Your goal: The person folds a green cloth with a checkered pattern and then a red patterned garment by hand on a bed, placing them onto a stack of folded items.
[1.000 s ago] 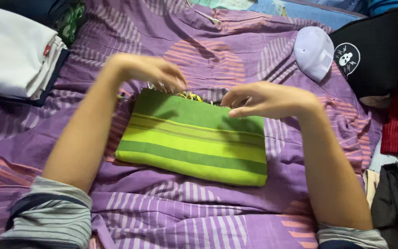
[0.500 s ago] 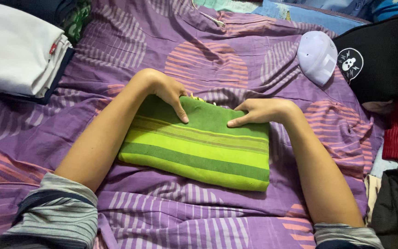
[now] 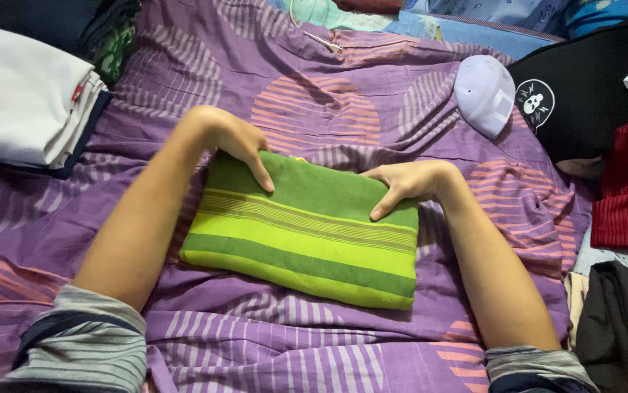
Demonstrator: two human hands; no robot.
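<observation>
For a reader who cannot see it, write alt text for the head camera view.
Both hands, the left hand and the right hand, press on the far edge of a folded green striped cloth lying on a purple patterned bedsheet, with folded clothes at the sides.

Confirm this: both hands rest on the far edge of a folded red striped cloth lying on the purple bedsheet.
Not quite. The head view shows the folded cloth is green striped, not red. The left hand and right hand do rest on its far edge, on the purple bedsheet.
</observation>
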